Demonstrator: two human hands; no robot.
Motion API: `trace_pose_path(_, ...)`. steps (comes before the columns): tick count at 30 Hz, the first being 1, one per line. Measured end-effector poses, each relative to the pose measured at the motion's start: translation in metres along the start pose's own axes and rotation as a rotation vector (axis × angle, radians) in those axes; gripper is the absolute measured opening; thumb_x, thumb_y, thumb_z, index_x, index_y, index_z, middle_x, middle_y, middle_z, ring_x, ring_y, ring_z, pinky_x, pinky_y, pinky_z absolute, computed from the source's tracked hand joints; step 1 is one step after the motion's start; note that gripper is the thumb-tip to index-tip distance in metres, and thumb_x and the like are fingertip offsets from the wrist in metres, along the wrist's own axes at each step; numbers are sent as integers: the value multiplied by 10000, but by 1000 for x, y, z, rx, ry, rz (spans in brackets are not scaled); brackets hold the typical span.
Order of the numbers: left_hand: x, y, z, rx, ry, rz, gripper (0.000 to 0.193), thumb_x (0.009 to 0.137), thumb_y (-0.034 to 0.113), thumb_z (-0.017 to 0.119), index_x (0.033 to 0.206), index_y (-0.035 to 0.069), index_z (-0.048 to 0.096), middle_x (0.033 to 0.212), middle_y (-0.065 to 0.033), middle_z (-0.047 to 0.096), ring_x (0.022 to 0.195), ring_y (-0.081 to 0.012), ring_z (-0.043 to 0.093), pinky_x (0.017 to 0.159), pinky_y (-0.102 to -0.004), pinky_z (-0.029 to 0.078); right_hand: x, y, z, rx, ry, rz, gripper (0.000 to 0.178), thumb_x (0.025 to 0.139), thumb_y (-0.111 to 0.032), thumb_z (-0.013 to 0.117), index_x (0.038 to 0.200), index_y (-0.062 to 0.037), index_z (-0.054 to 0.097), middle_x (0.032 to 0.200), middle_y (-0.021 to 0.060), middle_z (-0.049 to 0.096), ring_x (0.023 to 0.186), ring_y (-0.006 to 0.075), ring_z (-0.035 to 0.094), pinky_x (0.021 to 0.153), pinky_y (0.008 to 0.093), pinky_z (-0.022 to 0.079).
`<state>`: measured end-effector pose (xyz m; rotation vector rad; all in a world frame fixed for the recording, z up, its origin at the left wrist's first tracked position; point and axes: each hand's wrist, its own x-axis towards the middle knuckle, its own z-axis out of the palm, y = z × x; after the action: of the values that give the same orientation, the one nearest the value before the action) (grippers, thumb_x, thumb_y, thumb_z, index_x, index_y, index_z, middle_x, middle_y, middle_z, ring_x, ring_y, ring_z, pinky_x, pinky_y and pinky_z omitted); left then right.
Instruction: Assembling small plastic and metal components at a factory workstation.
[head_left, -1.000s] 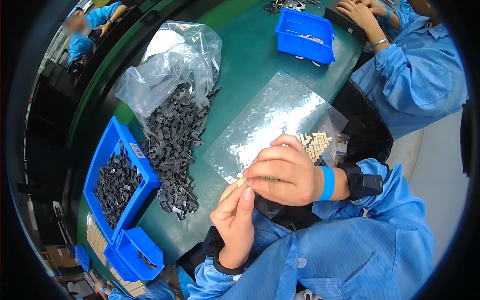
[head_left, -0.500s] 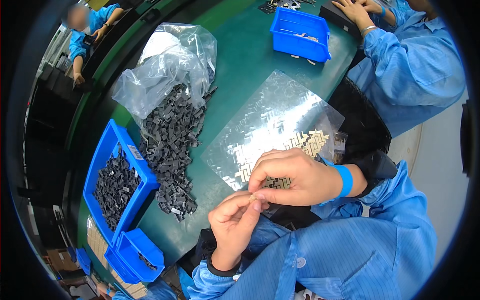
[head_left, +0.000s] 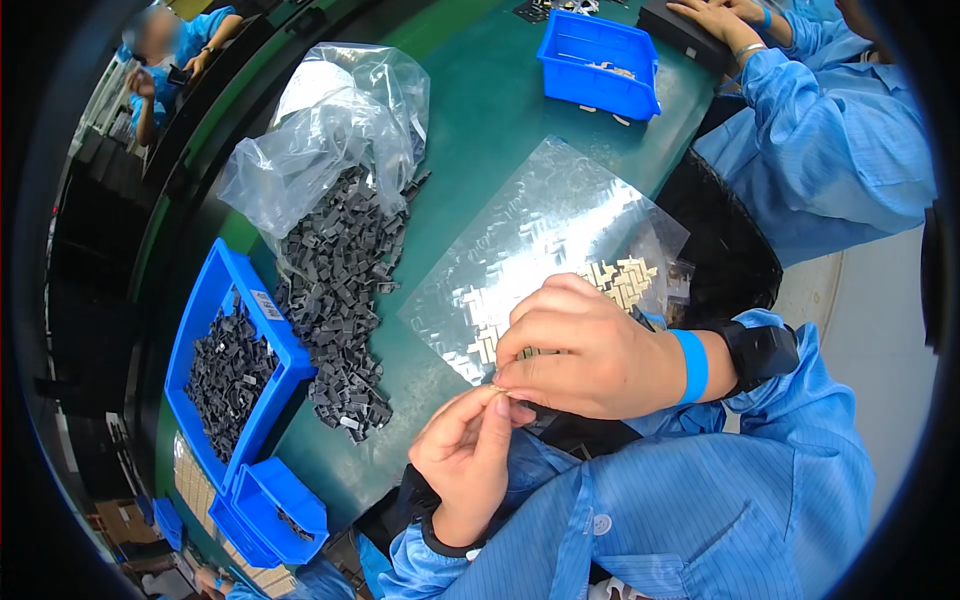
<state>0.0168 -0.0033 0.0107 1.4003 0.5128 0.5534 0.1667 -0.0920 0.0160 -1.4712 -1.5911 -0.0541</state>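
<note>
Just in front of my body, my left hand (head_left: 465, 452) and my right hand (head_left: 590, 350) meet at the fingertips. Between them they pinch a small beige piece (head_left: 498, 390), mostly covered by the fingers, so its shape cannot be made out. Under and beyond my right hand lies a clear plastic sheet (head_left: 555, 165) bearing rows of small beige angular pieces (head_left: 628, 280). To the left, a heap of small dark grey plastic parts (head_left: 345, 255) spreads over the green table (head_left: 480, 120).
A clear plastic bag (head_left: 360, 110) lies at the far end of the heap. At left stand a blue bin (head_left: 290, 345) of dark parts and a smaller blue bin (head_left: 300, 500). Another blue bin (head_left: 600, 85) is at the back, near a co-worker's sleeve (head_left: 800, 130) on the right.
My right hand has turned, its back now more raised, and its fingertips have shifted slightly left over the beige piece. At the far left, another person's hand has risen.
</note>
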Motion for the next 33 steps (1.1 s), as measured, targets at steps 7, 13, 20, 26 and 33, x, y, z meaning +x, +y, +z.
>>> trace_pose_path(7,2,6,-2,328,-160,160,124,853,22,563,889,-92,597,778,-144,625,638,-178,619,590,-256,512,-5,3,-16,230,-53,88,85,728,-99,628,737,-59,554,843,30,536,764,227,520,685,333,383)
trace_pose_path(13,5,4,-13,-352,-122,-232,146,857,31,566,963,-67,585,786,-150,634,615,-191,617,582,-292,522,-42,9,-113,-600,-593,420,45,637,-64,611,662,-54,575,669,63,546,740,242,540,633,355,405)
trace_pose_path(20,4,5,1,-331,-101,-234,137,865,52,562,925,-66,598,757,-144,632,591,-181,607,569,-288,518,-45,4,-89,-404,-200,295,80,658,-49,655,729,-43,617,778,72,574,689,243,552,628,338,429)
trace_pose_path(26,-3,5,12,-299,-64,-201,171,883,98,540,902,-65,585,717,-146,617,540,-186,586,519,-272,504,-19,-15,-11,450,70,347,136,749,-46,675,862,12,626,852,111,583,742,208,585,629,288,455)
trace_pose_path(33,-4,8,15,-128,84,-70,132,844,31,567,923,-69,603,850,-145,621,666,-178,612,599,-271,521,-14,-12,-9,430,1,339,93,768,-35,647,849,-4,613,840,95,582,713,202,577,605,289,444)
